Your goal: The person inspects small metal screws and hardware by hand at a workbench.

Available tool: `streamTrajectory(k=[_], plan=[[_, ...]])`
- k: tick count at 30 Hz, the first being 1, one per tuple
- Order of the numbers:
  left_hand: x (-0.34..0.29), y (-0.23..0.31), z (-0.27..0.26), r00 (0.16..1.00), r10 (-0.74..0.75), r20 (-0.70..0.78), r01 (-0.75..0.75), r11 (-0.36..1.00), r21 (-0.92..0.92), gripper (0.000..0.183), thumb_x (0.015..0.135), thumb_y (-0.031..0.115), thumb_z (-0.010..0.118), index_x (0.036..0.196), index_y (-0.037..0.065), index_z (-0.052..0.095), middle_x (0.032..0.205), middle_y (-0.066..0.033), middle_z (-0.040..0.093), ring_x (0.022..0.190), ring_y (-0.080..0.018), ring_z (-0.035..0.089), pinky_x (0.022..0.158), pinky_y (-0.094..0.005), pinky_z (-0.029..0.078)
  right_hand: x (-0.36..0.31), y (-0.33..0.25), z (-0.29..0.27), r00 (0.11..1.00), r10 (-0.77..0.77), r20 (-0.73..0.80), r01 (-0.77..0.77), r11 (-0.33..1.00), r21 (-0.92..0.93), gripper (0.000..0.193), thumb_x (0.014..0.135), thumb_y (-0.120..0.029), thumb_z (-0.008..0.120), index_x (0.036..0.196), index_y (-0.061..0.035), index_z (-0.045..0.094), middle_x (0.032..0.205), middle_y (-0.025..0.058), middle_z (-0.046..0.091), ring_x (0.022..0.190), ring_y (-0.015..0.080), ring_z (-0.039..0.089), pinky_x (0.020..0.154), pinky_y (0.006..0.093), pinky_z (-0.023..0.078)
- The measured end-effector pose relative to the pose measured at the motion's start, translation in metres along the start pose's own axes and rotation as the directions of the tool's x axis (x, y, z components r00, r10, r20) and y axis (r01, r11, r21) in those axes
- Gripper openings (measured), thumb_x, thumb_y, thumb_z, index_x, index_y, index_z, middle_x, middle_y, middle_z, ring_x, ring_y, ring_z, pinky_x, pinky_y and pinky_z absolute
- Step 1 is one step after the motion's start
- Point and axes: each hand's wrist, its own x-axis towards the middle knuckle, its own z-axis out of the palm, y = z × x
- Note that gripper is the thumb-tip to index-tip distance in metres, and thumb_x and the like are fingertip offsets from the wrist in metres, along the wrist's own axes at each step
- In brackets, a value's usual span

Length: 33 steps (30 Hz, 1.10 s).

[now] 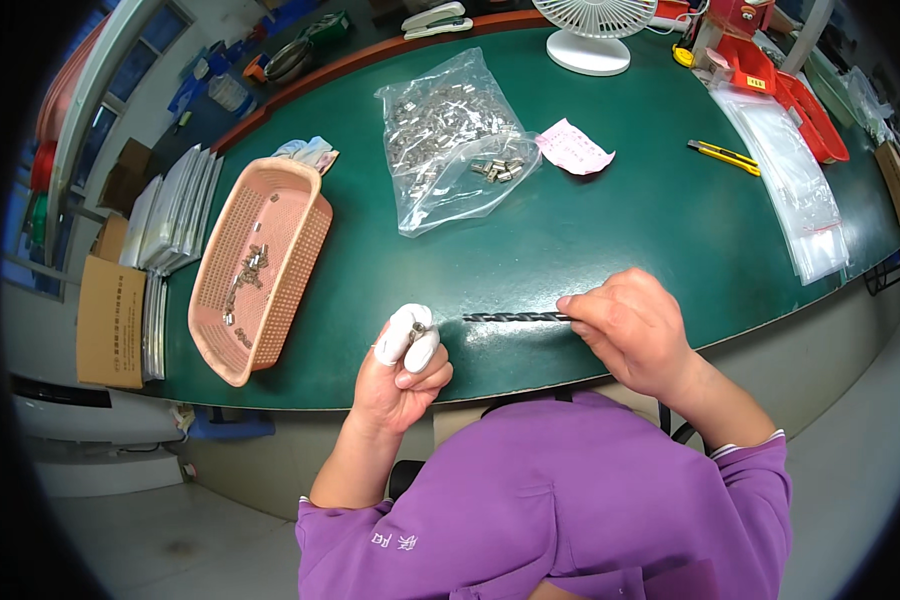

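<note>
My left hand (pixel 402 375), with white finger cots on two digits, pinches a small metal piece (pixel 418 328) between them. My right hand (pixel 635 330) grips one end of a black spiral-fluted rod that looks like a twist drill bit (pixel 515 317). The bit points left toward the small metal piece, with a gap between them. Beyond my hands lies a clear plastic bag (pixel 470 205) full of small silvery metal pieces (pixel 440 125). To the left, a pink perforated basket (pixel 305 255) holds several similar pieces (pixel 253 265).
On the green table (pixel 610 230) lie a pink paper slip (pixel 575 148), a yellow utility knife (pixel 725 157) and flat plastic bags (pixel 785 185). A white fan (pixel 588 55) and red bins (pixel 810 120) stand at the back. A cardboard box (pixel 110 322) sits at the left edge.
</note>
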Motion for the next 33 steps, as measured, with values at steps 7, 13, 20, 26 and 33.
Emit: streamTrajectory(k=[7,13,20,26,33], plan=[[-0.001,-0.001,0.005,1.0,-0.009,-0.009,0.009,0.997,0.081,0.019,0.092,0.018,0.038,0.094,0.004,0.051,0.058,0.0006,0.045,0.041,-0.0019,0.03,0.04,-0.0166,0.023,0.013,-0.005,-0.002,0.989,-0.144,-0.022,0.143,0.989,-0.028,0.027,0.066,-0.008,0.059,0.093,-0.0063,0.059,0.072,0.0008,0.054,0.064,0.0163,0.051,0.056,0.0281,0.04],[-0.001,-0.001,0.007,0.999,-0.041,-0.002,0.041,0.993,0.108,0.014,0.09,0.015,0.041,0.093,0.005,0.051,0.059,0.0005,0.043,0.041,-0.0023,0.031,0.041,-0.0174,0.023,0.019,-0.006,-0.002,0.976,-0.219,0.012,0.219,0.975,-0.041,0.025,0.067,-0.01,0.056,0.092,-0.0063,0.059,0.074,0.0,0.054,0.064,0.0148,0.051,0.056,0.0267,0.04],[-0.001,-0.008,0.016,0.985,0.154,-0.073,-0.109,0.9,0.423,0.011,0.09,0.015,0.043,0.091,0.006,0.049,0.063,-0.0008,0.046,0.045,-0.0032,0.032,0.044,-0.0181,0.026,0.023,-0.01,-0.006,0.951,-0.3,0.08,0.309,0.934,-0.179,0.026,0.064,-0.009,0.058,0.09,-0.0065,0.058,0.074,0.0004,0.052,0.063,0.015,0.049,0.056,0.0262,0.04],[0.002,-0.016,0.005,0.718,0.6,0.354,-0.539,0.157,0.827,0.006,0.083,-0.001,0.048,0.087,0.004,0.046,0.071,-0.006,0.051,0.057,-0.0106,0.046,0.05,-0.0224,0.037,0.014,-0.015,0.008,0.991,0.068,0.117,-0.08,0.992,0.095,0.009,0.075,-0.008,0.056,0.083,-0.0047,0.056,0.066,0.0039,0.049,0.058,0.0205,0.047,0.054,0.0304,0.041],[0.007,0.008,-0.01,0.411,0.214,0.886,-0.701,-0.547,0.458,0.023,0.067,-0.005,0.061,0.088,0.004,0.054,0.072,-0.0092,0.055,0.057,-0.0203,0.051,0.052,-0.0296,0.04,0.008,-0.004,0.008,0.442,0.464,0.767,-0.89,0.12,0.44,0.029,0.088,-0.026,0.046,0.073,-0.0027,0.057,0.052,-0.0001,0.046,0.047,0.0081,0.04,0.046,0.0248,0.033]])
